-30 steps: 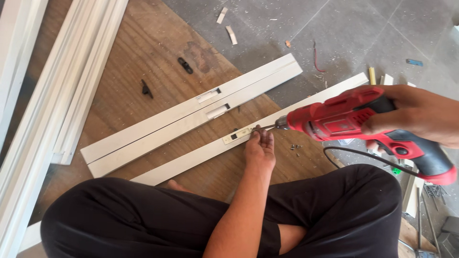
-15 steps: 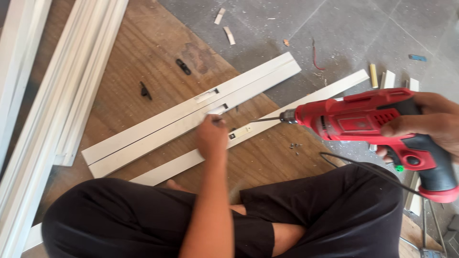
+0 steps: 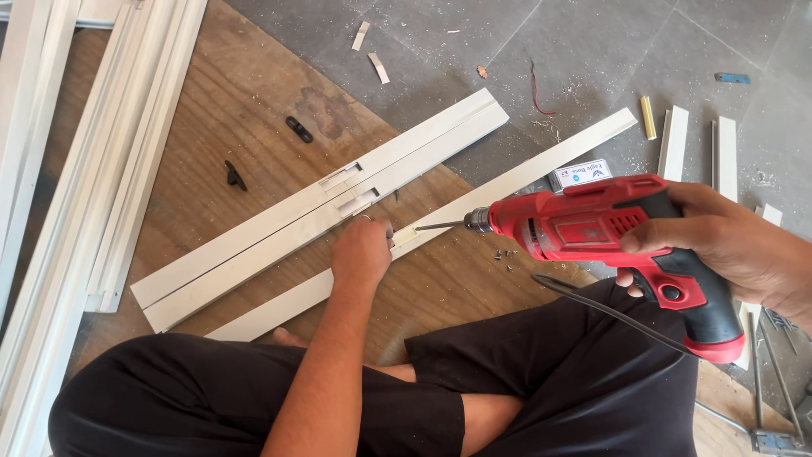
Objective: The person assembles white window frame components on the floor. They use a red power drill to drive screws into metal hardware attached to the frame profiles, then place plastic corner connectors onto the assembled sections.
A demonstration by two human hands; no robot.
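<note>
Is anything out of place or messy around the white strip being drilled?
Yes. Small loose screws lie scattered on the brown wooden board under the red electric drill, and white offcuts litter the grey floor.

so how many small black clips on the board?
2. One clip lies near the board's far edge; the other clip lies left of it, nearer the stacked white frames. More may be hidden under the profiles.

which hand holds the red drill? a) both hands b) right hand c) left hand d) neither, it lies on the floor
b: the right hand alone grips the red drill by its handle, while the left hand rests on the white strip near the bit's tip.
</note>
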